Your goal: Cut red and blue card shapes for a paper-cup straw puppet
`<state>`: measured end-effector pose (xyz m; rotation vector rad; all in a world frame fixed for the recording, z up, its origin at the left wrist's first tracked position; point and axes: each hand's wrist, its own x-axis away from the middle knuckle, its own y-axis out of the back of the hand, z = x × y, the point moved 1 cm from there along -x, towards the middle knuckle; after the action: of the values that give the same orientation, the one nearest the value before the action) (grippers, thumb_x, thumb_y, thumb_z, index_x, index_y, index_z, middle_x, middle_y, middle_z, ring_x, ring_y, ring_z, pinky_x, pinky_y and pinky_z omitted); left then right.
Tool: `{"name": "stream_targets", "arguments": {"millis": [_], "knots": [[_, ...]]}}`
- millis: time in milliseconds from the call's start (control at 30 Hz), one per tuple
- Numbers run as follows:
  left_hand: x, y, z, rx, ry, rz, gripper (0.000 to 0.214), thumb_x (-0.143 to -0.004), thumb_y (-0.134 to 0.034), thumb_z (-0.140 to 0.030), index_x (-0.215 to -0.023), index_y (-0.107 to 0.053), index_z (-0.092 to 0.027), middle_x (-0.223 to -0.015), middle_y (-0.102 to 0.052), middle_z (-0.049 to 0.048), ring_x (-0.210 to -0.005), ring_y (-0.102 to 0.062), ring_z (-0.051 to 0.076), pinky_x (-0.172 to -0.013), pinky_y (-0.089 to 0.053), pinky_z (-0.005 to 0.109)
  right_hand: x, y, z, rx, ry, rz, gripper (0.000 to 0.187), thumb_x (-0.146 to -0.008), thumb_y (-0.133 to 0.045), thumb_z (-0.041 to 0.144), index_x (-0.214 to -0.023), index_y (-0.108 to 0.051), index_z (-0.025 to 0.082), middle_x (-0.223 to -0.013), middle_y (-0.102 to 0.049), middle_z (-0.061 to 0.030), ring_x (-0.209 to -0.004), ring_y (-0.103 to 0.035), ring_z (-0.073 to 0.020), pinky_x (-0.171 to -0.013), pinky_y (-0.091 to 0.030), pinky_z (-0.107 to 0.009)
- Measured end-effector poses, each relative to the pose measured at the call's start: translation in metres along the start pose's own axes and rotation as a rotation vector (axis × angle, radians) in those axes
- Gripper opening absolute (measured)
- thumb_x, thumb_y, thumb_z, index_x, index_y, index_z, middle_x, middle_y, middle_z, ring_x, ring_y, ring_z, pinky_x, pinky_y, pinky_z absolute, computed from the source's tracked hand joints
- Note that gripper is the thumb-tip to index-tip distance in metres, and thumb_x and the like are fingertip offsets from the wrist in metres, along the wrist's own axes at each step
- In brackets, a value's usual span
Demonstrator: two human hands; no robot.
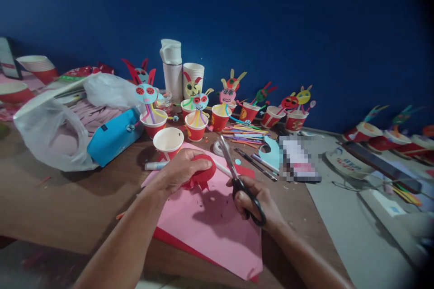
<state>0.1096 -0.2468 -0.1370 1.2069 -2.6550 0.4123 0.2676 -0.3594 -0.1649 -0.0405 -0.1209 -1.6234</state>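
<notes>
My left hand (181,169) pinches a rounded red paper piece (205,170) with ragged strips along its lower edge. In my right hand (252,201) is a pair of scissors (233,165) with black handles, its blades pointing up and away from me. The blades look closed together and stand apart from the red paper. Both hands are above a stack of pink paper (210,230) with red sheets under it. Small dark scraps are scattered on the pink sheet. Close beyond my left hand stands a paper cup (168,141), and a white glue stick (156,165) lies beside it.
Several cups with paper creature heads (196,119) line the wall. A plastic bag (50,131) holding pink paper and a blue box-like piece (117,137) are at left. Pens (256,165), coloured sticks (244,132), a tape roll (221,148) and a phone (300,159) lie right of centre.
</notes>
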Motion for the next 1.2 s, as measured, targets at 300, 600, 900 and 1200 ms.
{"name": "stream_targets", "arguments": {"millis": [300,600,900,1200], "knots": [[-0.008,-0.003,0.003,0.087,-0.119,-0.097,0.02,-0.07,-0.06,-0.027,-0.08,-0.065,-0.01,-0.06,-0.061,0.004,-0.052,-0.055,0.011,-0.049,-0.042,0.02,-0.007,0.014,-0.011,-0.009,0.111,-0.126,0.028,-0.08,-0.05,0.039,-0.094,-0.05,0.015,-0.048,-0.045,0.0058,-0.039,-0.04,-0.0069,-0.038,-0.031,-0.019],[-0.006,-0.008,0.0,0.189,-0.125,-0.149,0.021,-0.069,-0.061,-0.024,-0.084,-0.063,-0.009,-0.062,-0.063,0.0048,-0.049,-0.055,0.011,-0.047,-0.045,0.02,-0.012,0.02,-0.019,0.022,0.132,-0.229,0.023,-0.082,-0.048,0.039,-0.083,-0.05,0.017,-0.05,-0.045,0.0053,-0.041,-0.042,-0.0074,-0.04,-0.034,-0.019],[-0.007,-0.01,-0.004,0.454,-0.077,-0.071,0.024,-0.077,-0.049,-0.024,-0.098,-0.055,-0.013,-0.085,-0.066,0.0099,-0.055,-0.061,0.016,-0.043,-0.047,0.024,-0.015,0.02,-0.022,-0.006,0.12,-0.234,0.032,-0.078,-0.055,0.037,-0.099,-0.048,0.015,-0.051,-0.045,0.0059,-0.041,-0.043,-0.0079,-0.039,-0.034,-0.019],[-0.006,-0.011,-0.006,0.59,-0.035,-0.014,0.032,-0.08,-0.044,-0.021,-0.11,-0.05,-0.012,-0.094,-0.065,0.0142,-0.069,-0.065,0.022,-0.06,-0.052,0.035,-0.014,0.018,-0.022,0.077,0.132,-0.223,0.037,-0.074,-0.059,0.036,-0.104,-0.05,0.015,-0.063,-0.049,0.0023,-0.048,-0.044,-0.009,-0.043,-0.038,-0.021]]}}
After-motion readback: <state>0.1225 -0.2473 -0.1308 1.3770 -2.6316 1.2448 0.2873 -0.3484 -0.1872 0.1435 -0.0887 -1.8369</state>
